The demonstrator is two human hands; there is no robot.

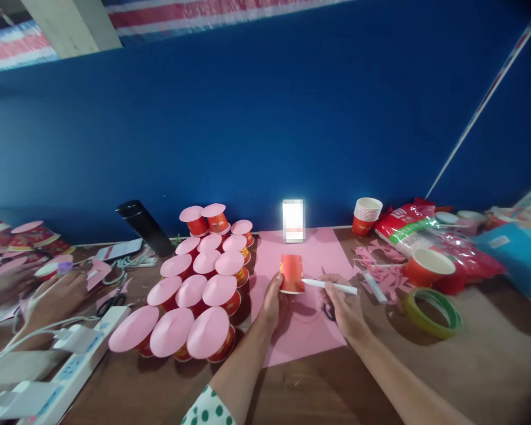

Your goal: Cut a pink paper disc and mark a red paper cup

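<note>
My left hand (272,298) is closed around the side of a red paper cup (292,273), held above a sheet of pink paper (287,345). In my right hand (343,307) is a slim white pen (331,286), its tip at the cup's lower right side. Scissors with dark handles (328,311) are by the right hand, partly hidden by it. Left of my hands stand several red cups, each topped with a pink paper disc (209,332).
A power strip (77,369), a black bottle (145,227) and another person's hands (55,295) are to the left. On the right are stacked cups (366,216), pink scraps (387,274), a lone cup (429,268) and a tape roll (407,313). A blue partition (265,118) rises behind.
</note>
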